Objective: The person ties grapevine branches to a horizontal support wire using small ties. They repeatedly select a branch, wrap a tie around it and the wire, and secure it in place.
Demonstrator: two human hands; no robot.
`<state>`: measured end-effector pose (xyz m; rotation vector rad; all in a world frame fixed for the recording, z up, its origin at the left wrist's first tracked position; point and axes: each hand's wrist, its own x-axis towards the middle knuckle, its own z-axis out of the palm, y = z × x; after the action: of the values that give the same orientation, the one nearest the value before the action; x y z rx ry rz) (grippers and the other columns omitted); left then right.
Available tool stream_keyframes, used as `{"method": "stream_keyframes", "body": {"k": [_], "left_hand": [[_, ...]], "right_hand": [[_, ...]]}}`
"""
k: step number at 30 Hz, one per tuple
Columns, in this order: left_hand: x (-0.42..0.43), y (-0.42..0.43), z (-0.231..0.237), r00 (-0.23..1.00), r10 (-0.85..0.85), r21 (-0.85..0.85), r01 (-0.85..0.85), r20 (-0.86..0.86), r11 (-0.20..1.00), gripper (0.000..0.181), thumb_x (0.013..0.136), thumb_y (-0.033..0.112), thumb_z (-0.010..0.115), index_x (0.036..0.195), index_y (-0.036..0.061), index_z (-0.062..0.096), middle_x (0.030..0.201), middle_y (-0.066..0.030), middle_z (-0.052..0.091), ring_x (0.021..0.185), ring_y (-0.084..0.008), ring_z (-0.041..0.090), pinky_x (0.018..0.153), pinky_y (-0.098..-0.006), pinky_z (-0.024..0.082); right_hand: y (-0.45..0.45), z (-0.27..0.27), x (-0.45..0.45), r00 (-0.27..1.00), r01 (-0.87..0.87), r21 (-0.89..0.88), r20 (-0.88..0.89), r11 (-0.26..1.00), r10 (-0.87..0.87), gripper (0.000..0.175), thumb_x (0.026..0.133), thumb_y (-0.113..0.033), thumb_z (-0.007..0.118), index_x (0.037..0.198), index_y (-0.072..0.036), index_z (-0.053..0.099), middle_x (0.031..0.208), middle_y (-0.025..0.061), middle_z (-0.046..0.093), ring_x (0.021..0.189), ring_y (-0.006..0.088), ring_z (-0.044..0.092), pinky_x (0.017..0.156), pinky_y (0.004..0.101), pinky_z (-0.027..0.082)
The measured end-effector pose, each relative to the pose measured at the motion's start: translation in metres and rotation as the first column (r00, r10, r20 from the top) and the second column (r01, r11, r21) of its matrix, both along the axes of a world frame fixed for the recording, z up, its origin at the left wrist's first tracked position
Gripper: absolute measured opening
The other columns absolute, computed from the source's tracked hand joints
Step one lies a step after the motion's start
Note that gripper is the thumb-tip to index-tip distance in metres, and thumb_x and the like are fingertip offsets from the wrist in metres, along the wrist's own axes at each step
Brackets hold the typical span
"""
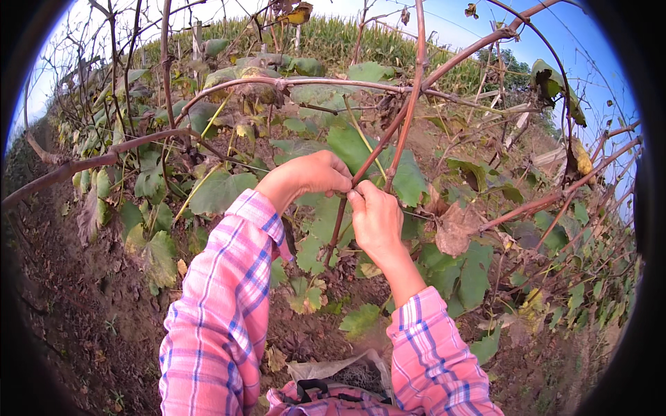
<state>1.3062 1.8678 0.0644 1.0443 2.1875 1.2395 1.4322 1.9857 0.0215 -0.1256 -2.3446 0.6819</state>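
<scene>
My left hand [317,174] reaches in from the left, its fingertips bent around a brown woody grapevine cane [382,143] near the picture's middle. Close against it, my right hand [377,218] has thumb and forefinger pinched together at the same cane, just below and to the right. Whatever lies between the fingertips is too small to tell. A thin wire [416,215] runs behind the hands. Another reddish cane [411,104] rises just right of the fingers, and large green leaves [351,148] hang behind them.
An arching cane [312,81] crosses above the hands; a thick one [112,156] extends left. A dry curled leaf [458,229] hangs right of my right hand. An open bag [359,374] with dark, wiry contents sits at my waist. Posts [196,41] stand beyond the vines.
</scene>
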Motion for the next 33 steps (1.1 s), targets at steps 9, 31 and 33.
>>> {"method": "stream_keyframes", "body": {"k": [9,31,33], "left_hand": [[-0.002,0.005,-0.01,0.99,0.121,0.002,-0.121,-0.076,0.993,0.026,0.08,0.023,0.072,0.087,-0.0018,0.068,0.072,-0.0025,0.062,0.061,-0.0111,0.057,0.053,-0.0258,0.046],[0.006,-0.034,-0.023,0.975,-0.078,0.232,0.127,-0.21,0.965,0.022,0.089,0.02,0.074,0.1,0.0015,0.068,0.089,-0.0012,0.069,0.084,-0.0078,0.06,0.078,-0.0259,0.05],[0.007,-0.031,-0.021,0.956,-0.058,0.202,0.119,-0.288,0.972,0.02,0.088,0.019,0.075,0.097,0.0019,0.069,0.084,-0.0015,0.068,0.079,-0.0074,0.06,0.073,-0.0263,0.05]], "right_hand": [[0.001,-0.005,-0.004,0.996,0.085,-0.036,0.039,0.996,-0.083,0.022,0.101,-0.02,0.049,0.112,-0.002,0.052,0.079,0.0189,0.066,0.07,0.0374,0.067,0.063,0.0481,0.048],[0.006,-0.017,0.021,0.968,-0.177,0.243,-0.132,0.954,0.214,0.013,0.091,-0.012,0.065,0.101,-0.005,0.06,0.096,0.0126,0.06,0.087,0.0348,0.063,0.072,0.0438,0.051],[0.008,-0.021,0.021,0.957,-0.211,0.243,-0.146,0.947,0.251,0.012,0.09,-0.009,0.065,0.1,-0.005,0.06,0.094,0.013,0.061,0.088,0.0347,0.061,0.075,0.0439,0.051]]}}
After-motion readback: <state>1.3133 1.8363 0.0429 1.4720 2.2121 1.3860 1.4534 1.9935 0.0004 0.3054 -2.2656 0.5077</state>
